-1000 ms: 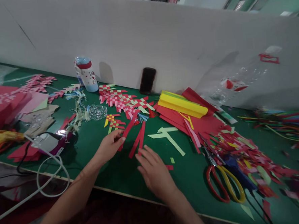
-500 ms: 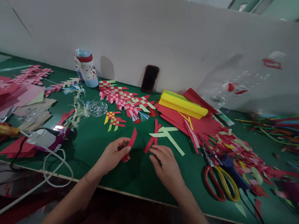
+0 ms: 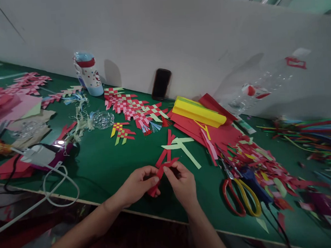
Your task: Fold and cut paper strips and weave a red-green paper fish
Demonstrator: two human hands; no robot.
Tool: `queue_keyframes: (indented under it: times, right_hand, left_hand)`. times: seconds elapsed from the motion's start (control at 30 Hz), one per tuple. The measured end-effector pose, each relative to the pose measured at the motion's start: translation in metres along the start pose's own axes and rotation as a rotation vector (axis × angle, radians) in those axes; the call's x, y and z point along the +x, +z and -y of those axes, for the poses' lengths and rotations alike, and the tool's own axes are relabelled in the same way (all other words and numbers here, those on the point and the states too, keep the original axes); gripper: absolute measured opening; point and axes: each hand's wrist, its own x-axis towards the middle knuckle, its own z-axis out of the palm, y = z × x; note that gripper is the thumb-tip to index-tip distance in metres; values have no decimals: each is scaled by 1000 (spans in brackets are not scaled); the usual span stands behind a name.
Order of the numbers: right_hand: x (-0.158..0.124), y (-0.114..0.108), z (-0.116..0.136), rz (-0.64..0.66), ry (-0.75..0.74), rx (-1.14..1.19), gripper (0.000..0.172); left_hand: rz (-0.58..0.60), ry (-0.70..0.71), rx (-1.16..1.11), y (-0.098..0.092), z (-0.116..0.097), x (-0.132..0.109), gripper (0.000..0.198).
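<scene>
A red paper strip (image 3: 160, 172) is held between both hands near the table's front edge, bent over at its upper part. The lower part is pinched by my left hand (image 3: 138, 184), thumb on top. Thumb and fingers of my right hand (image 3: 183, 183) close on the upper end, which points right. Just beyond the fingers, loose red strips (image 3: 169, 144) lie crossed, beside pale green strips (image 3: 187, 152). Farther back sits a small woven paper fish (image 3: 124, 134) in red, yellow and green.
Scissors (image 3: 240, 196) lie right of my right hand, near a heap of paper scraps (image 3: 271, 166). Behind are red sheets (image 3: 211, 136), a yellow folded sheet (image 3: 198, 112), a phone (image 3: 161, 84) and a drink bottle (image 3: 92, 78). A white cable (image 3: 46, 196) loops at left.
My left hand has moved right with the red strip. My right hand, empty before, now grips the strip's upper end, and the strip is bent. The view has shifted slightly.
</scene>
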Motion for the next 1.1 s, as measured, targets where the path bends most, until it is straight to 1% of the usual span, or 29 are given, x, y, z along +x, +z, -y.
queue_keyframes:
  times: [0.03,0.07,0.17,0.27,0.37,0.43,0.53,0.6,0.7,0.8,0.97,1.1]
  right_hand:
    - [-1,-1,0,-12,-98,-69,8]
    - [-2,-2,-1,-16,-195,-131,9]
    - [-3,-4,-2,-5,-409,-261,21]
    - [-3,-4,-5,-19,-537,-367,26]
    - [-2,-3,-8,-43,-631,-477,28]
    - [-3,-3,-8,-45,-664,-529,28]
    - [-3,-4,-6,-25,-654,-543,28]
    - [-4,-5,-5,-1,-601,-482,31]
    - [-5,-8,-3,1,-442,-335,35]
    - [-7,-10,-3,13,-304,-235,31]
    - [-11,-13,-2,74,-241,-158,28]
    - [-11,-16,0,18,-261,-177,24]
  left_hand:
    - [3,-17,-54,2,1,0,40]
    - [2,-39,-113,3,2,0,41]
    - [-16,-114,-286,6,3,-1,47]
    - [-7,-160,-376,5,3,-4,54]
    - [40,-159,-341,3,2,-7,47]
    - [64,-160,-296,2,3,-9,41]
    - [68,-147,-238,0,6,-9,39]
    - [58,-119,-201,0,8,-8,38]
    - [50,-56,-144,-1,8,-7,38]
    - [39,-8,-86,-1,6,-6,39]
    - [30,-30,-45,3,4,-3,41]
    - [50,-60,-35,7,6,-1,42]
